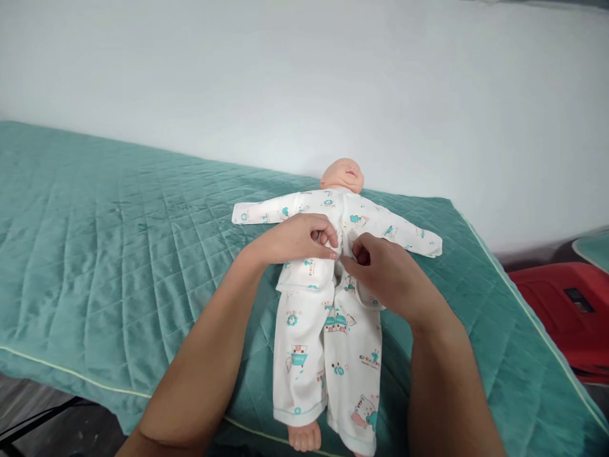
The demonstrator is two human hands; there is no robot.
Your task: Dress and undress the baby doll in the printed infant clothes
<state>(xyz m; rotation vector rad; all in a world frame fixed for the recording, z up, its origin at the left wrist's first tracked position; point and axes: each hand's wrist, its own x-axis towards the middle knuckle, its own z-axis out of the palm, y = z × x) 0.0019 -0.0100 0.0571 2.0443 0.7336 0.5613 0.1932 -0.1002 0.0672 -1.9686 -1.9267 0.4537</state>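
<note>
So there's a green quilted cover (124, 254) with pale yellow piping, running back to a plain white wall (304, 82). Red plastic thing (556, 311) off to the right, grayish floor (28, 393) lower left. Doll (343, 172) lies face-up on the cover, head near the wall. Left hand (304, 239) and right hand (385, 270) each pinch a front edge of its printed shirt (311, 273).

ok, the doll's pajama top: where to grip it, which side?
Probably pinch the pajama top at its front edges over the belly, one in the left hand, one in the right hand, coming from the feet end. The doll lies face up and the fronts part toward the hem, leaving loose edges.
</note>
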